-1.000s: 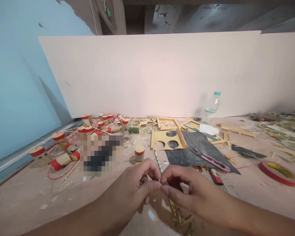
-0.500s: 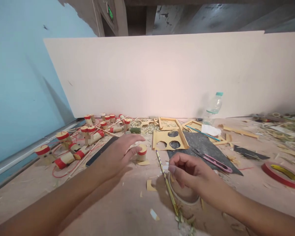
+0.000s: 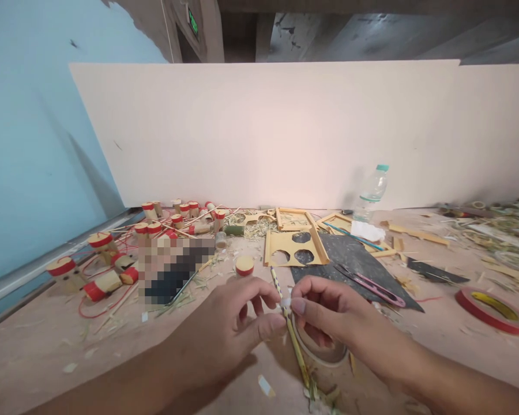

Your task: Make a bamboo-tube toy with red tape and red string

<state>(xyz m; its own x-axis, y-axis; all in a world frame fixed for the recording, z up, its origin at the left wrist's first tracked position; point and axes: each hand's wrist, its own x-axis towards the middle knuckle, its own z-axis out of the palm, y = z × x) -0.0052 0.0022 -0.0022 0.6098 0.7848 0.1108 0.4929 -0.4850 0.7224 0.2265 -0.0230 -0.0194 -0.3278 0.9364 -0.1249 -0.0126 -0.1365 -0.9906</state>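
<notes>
My left hand (image 3: pixel 246 317) is over the table with its fingers curved. Its thumb and forefinger stand apart beside a yellow stick with a patterned upper end (image 3: pixel 300 357). My right hand (image 3: pixel 328 308) has thumb and forefinger closed in a pinch at the stick's other side. A small whitish patch shows at those fingertips, too blurred to name. Below the right hand lies a pale ring (image 3: pixel 328 362), partly hidden by it. A short cylinder with a red band and light top (image 3: pixel 244 266) stands just beyond my left hand.
Several red-banded cylinders with red strings (image 3: pixel 101 286) crowd the left. A frame with round holes (image 3: pixel 292 239), a black sheet (image 3: pixel 341 248), a pink-handled cutting tool (image 3: pixel 376 288), a plastic bottle (image 3: pixel 374 190) and red tape (image 3: pixel 493 311) lie beyond and right. Shavings are scattered about.
My left hand has left the short red-banded cylinder and come right and nearer, up to my right hand. My right hand has shifted slightly left, its fingertips drawing close to the stick.
</notes>
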